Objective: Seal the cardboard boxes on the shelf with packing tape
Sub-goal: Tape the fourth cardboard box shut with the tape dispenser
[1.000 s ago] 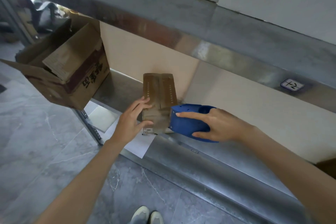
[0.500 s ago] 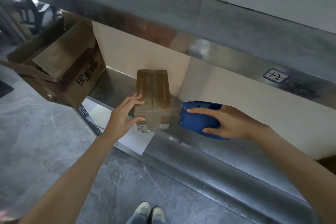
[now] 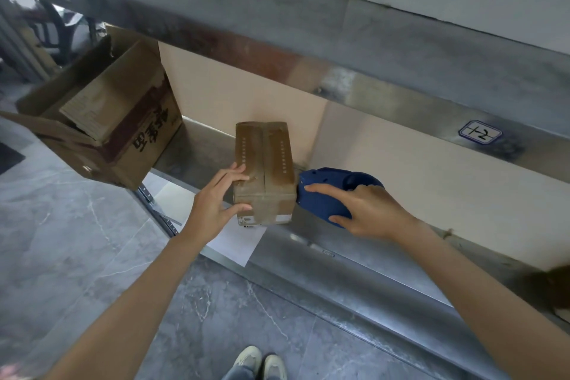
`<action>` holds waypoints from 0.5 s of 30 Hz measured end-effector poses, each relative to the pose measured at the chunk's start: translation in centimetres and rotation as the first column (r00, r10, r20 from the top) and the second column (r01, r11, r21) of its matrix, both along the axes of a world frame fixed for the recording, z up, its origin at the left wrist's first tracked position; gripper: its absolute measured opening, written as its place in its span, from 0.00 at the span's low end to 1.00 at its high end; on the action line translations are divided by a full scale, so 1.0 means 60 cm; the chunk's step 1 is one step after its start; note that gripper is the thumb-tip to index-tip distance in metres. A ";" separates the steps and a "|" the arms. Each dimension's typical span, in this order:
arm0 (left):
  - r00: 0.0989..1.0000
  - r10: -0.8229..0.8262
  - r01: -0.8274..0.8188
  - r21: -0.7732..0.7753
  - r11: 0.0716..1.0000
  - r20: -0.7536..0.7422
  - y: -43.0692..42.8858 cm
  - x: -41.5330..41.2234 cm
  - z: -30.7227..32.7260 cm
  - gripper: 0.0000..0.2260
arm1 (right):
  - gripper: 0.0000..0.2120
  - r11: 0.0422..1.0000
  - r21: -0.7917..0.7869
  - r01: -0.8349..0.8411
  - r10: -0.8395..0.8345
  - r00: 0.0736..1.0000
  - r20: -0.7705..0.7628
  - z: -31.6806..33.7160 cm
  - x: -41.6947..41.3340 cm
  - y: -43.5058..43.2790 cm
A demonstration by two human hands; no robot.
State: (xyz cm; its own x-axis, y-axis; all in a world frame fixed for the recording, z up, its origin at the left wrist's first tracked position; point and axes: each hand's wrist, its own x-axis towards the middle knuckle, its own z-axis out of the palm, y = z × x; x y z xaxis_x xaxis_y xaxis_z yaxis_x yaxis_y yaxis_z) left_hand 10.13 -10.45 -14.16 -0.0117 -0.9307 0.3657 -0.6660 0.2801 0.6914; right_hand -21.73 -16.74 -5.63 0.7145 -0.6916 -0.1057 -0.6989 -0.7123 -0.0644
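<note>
A small brown cardboard box [image 3: 265, 157] stands on the metal shelf [image 3: 354, 259], its top flaps closed with a seam down the middle and glossy tape over them. My left hand [image 3: 216, 203] grips its left front corner, fingers on the top and thumb on the front face. My right hand [image 3: 367, 210] grips a blue tape dispenser [image 3: 327, 191], whose nose touches the box's right side.
A larger open cardboard box [image 3: 105, 129] with black characters sits at the shelf's left end, overhanging the edge. A white sheet [image 3: 234, 241] lies under the small box. An upper shelf [image 3: 277, 40] runs overhead. Grey tiled floor and my shoes [image 3: 259, 361] lie below.
My right hand pulled the dispenser slightly right off the box's right side and brought it back against that side. My left hand has kept its hold on the box.
</note>
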 end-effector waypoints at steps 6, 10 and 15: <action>1.000 0.001 -0.001 0.005 1.000 -0.008 -0.001 0.000 -0.003 0.25 | 0.35 0.995 -0.090 0.029 -0.033 0.998 -0.045 -0.022 0.018 0.009; 1.000 0.018 -0.018 0.004 1.000 0.009 -0.001 -0.002 -0.002 0.25 | 0.34 0.991 -0.092 0.101 -0.106 0.993 -0.054 -0.029 0.035 0.004; 1.000 0.004 -0.004 0.004 1.000 0.005 0.001 0.000 0.003 0.25 | 0.33 0.931 0.124 0.342 -0.354 0.931 0.089 -0.070 0.056 -0.020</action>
State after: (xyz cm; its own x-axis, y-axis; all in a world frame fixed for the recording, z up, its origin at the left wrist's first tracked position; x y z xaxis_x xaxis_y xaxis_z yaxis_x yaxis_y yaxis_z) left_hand 10.15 -10.38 -13.96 -0.0097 -0.9322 0.3619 -0.6706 0.2745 0.6891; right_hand -18.35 -17.91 -9.85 0.4420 -0.8880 -0.1268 -0.8863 -0.4107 -0.2139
